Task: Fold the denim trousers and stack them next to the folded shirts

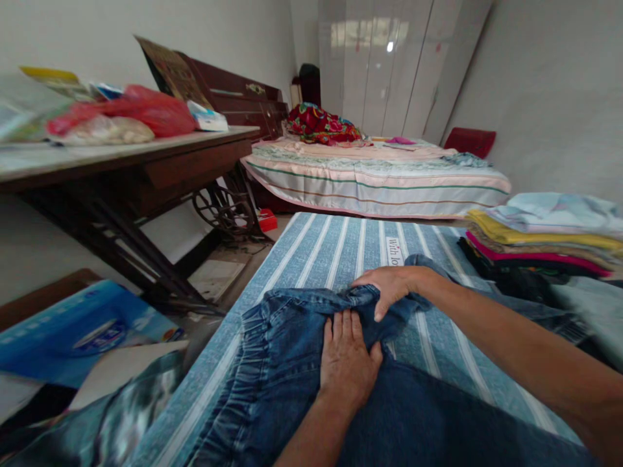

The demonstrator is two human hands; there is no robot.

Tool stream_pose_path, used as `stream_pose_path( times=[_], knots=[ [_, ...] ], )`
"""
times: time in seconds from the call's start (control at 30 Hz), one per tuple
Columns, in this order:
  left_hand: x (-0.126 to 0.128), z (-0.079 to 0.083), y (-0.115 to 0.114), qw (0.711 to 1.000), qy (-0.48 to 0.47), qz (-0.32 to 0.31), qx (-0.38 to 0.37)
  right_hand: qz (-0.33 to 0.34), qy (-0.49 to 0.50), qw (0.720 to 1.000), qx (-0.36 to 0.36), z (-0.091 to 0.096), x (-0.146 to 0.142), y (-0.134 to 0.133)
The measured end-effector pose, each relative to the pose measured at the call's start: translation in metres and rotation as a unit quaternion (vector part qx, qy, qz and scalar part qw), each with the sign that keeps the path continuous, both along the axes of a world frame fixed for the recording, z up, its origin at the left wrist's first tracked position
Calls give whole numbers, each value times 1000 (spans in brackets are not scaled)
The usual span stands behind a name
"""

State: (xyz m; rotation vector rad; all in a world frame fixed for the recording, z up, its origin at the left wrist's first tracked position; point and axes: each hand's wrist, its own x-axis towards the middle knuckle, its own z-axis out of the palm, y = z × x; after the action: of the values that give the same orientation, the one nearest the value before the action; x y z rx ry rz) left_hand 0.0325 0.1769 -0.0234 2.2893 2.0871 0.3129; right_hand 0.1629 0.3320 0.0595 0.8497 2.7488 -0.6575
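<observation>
A pair of dark blue jeans [287, 363] with a gathered elastic waistband lies spread on a blue-and-white striped cover [311, 250]. The waistband runs along the left side. My left hand [349, 363] presses flat on the denim, its fingers stretched out and pointing away from me. Just beyond it, my right hand [389, 288] grips a bunched fold of the jeans near their far edge. Its fingertips are partly hidden in the cloth. One leg of the jeans trails off to the right beneath my right forearm.
Folded clothes [540, 243] are stacked at the right. On the left stands a treadle table [195, 152] with a red plastic bag [146, 113] on it; a blue printed package [92, 337] lies below. Behind are a bed [379, 185] and a pale wardrobe [379, 71].
</observation>
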Motion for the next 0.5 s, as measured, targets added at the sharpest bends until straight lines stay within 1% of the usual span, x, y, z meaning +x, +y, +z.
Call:
stream_pose_path(
  times=[0.03, 0.1, 0.2, 0.3, 0.4, 0.5],
  knots=[
    [0, 0, 0, 1000, 2, -1, -5, -5, -8, 999, 41, 1, 2, -2],
    [0, 1, 1, 1000, 10, -3, -13, -39, -13, 993, 110, 7, 2, 0],
    [-1, 2, 2, 1000, 24, -10, -14, -94, -11, 982, 163, 17, -7, 16],
    [-2, 1, 3, 999, 35, -10, -12, -121, -31, 976, 177, 14, -23, 37],
    [-2, -1, 3, 999, 42, -5, -14, -143, -57, 973, 174, 1, -38, 53],
    [-2, -1, 4, 999, 42, -4, -24, -164, -77, 967, 178, -9, -46, 62]
  ],
)
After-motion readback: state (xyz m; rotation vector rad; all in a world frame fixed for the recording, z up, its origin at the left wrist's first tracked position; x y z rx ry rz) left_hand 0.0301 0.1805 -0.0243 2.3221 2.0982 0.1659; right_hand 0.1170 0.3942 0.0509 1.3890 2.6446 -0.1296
